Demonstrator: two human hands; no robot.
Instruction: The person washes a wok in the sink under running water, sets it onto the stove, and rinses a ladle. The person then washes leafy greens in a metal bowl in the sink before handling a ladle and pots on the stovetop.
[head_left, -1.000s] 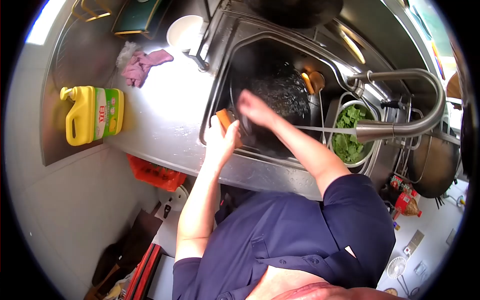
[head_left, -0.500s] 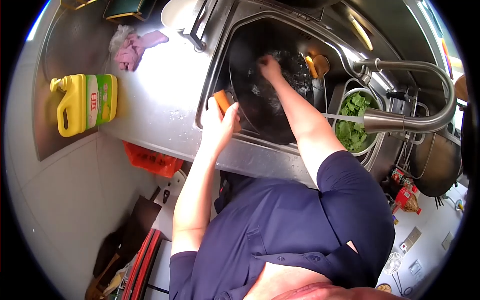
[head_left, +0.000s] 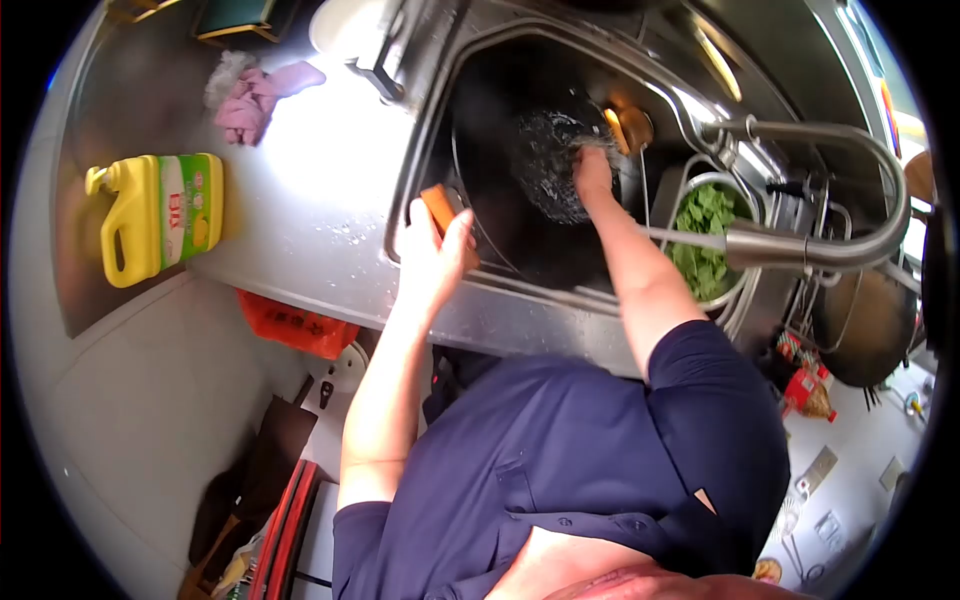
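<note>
A large dark wok (head_left: 500,215) sits in the sink with water in its bottom. My left hand (head_left: 432,250) is wrapped around the wok's orange handle (head_left: 438,207) at the near left rim. Inside the wok, my right hand (head_left: 593,172) is closed near the far right wall; a greyish bit shows at its fingertips, too blurred to name. Beside it, on the far rim, is the second orange handle (head_left: 614,130). A brown, round-headed utensil (head_left: 637,128) with a thin metal handle leans in the sink just past that rim.
The faucet (head_left: 770,245) runs water toward a bowl (head_left: 738,295) of green leaves (head_left: 703,225) at right. On the left counter are a yellow detergent jug (head_left: 150,215) and pink cloth (head_left: 255,100). A white bowl (head_left: 345,28) stands behind; a red bag (head_left: 295,325) hangs below.
My right hand has moved right across the wok, from its middle toward the far handle, and the water is stirred up. My left hand keeps its hold on the near handle.
</note>
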